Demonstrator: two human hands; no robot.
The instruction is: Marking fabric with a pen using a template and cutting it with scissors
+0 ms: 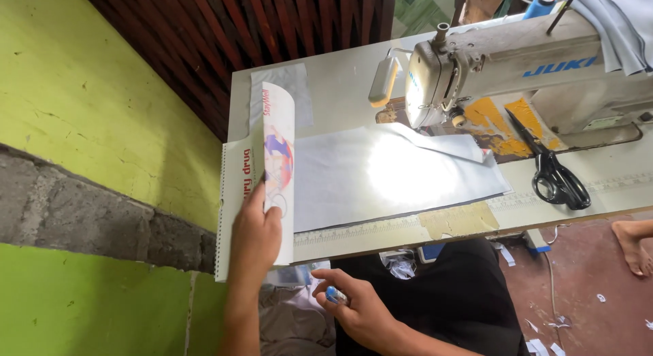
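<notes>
Sewing table (326, 77): pale top, taken as the landmark; green wall beyond its left edge. Sewing machine (517, 77) on the table's far right, lamp lit, glare falling on the cloth. Grey fabric panel (381, 179) lies flat mid-table, one end under the machine head. Printed card sheet (262, 165), long and white, stands on edge along the table's left end, curling over at the top, touching the fabric's left margin. Black scissors (554, 175) rest on the table's right, beside the machine base.

Left hand (255, 237) at the table's near-left corner, fingers closed around the card's lower edge, steadying it. Right hand (357, 308) below the table's front edge, over the lap, curled about a small blue object (332, 295); what it is, cannot tell.

Judged step: card being lined up against the fabric. Next move would need the card laid flat and square.
</notes>
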